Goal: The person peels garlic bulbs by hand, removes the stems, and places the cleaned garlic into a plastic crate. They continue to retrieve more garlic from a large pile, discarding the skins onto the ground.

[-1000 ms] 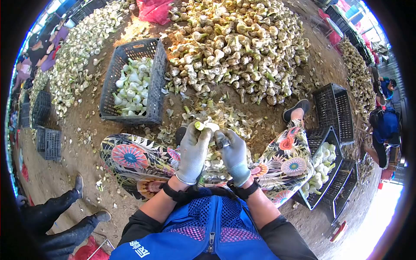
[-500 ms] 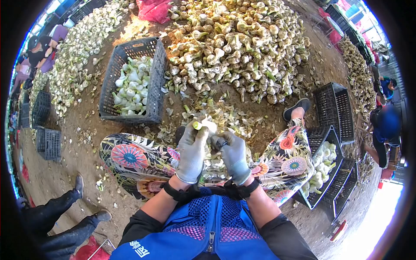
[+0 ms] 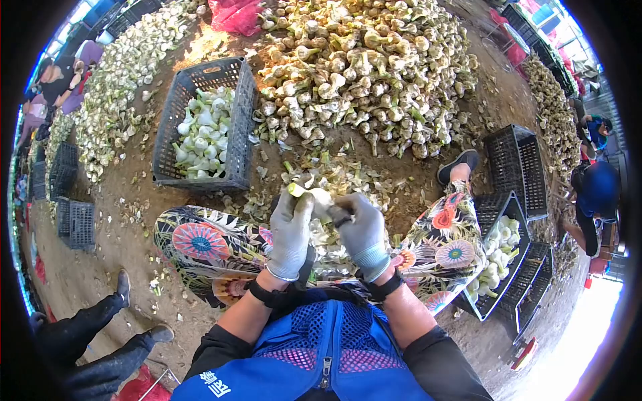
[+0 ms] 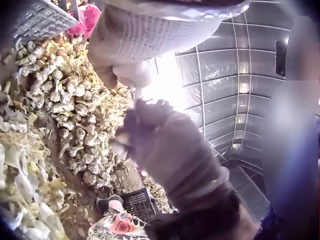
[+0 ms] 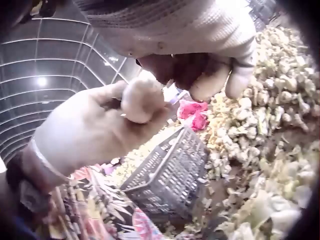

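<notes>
Now grips garlic (image 3: pixel 320 196) in left hand (image 3: pixel 290 234), slightly farther from right hand (image 3: pixel 364 234), of unclear hold, seemingly for working room.

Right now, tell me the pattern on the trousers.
Multicoloured flowers and leaves on the trousers; clearest in the head view.

White characters (image 3: pixel 215 385), tilted, too small to read with certainty, on the blue vest (image 3: pixel 281 374)
</notes>
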`<move>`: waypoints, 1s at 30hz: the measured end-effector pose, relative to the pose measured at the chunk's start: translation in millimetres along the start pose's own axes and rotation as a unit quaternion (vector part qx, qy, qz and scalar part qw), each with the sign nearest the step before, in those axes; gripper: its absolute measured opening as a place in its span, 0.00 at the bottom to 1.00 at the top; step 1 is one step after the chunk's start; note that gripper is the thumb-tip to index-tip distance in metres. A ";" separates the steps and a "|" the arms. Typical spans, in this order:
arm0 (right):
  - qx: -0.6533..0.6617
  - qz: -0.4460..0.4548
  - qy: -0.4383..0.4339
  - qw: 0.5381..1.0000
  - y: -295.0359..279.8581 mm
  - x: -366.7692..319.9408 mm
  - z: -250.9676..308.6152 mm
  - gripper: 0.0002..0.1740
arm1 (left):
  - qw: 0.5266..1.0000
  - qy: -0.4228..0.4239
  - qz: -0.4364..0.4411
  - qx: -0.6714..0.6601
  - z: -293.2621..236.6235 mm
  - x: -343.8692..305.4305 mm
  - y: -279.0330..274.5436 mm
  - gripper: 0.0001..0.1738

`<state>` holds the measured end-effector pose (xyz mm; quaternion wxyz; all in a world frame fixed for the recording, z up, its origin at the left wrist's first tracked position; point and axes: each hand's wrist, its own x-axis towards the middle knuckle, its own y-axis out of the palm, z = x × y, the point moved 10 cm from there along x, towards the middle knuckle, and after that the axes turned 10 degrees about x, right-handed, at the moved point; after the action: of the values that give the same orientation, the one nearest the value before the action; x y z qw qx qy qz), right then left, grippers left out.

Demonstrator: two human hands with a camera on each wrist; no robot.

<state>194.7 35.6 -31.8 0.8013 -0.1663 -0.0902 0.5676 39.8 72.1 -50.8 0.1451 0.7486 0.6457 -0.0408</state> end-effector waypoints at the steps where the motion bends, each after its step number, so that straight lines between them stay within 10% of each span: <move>1: 0.009 -0.020 0.024 0.999 -5.6 2.3 -12.5 0.09 | 0.999 -0.022 0.008 -0.029 2.7 -0.9 -0.7 0.19; 13: -0.129 0.070 0.089 0.985 -2.8 -13.2 -80.8 0.11 | 0.980 -0.065 0.041 -0.184 18.0 10.5 -9.8 0.17; 21: -0.148 0.065 -0.227 0.960 5.6 -0.9 60.6 0.33 | 0.981 -0.009 0.099 -0.168 12.4 15.5 -3.2 0.19; 24: -0.126 0.067 -0.254 0.957 9.2 -5.0 69.3 0.24 | 0.926 -0.149 0.088 -0.336 39.7 10.6 -1.3 0.16; 27: -0.100 0.237 -0.294 0.920 41.4 -41.9 84.2 0.14 | 0.993 -0.049 -0.009 -0.109 30.5 26.4 -28.3 0.16; 30: -0.059 0.283 -0.137 0.948 42.5 -46.7 21.0 0.10 | 0.984 -0.027 0.047 -0.169 1.0 17.6 -16.7 0.19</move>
<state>134.5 7.9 -25.9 0.5768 -0.1526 -0.1818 0.7817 26.5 90.7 -58.9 0.2885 0.7414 0.6033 0.0556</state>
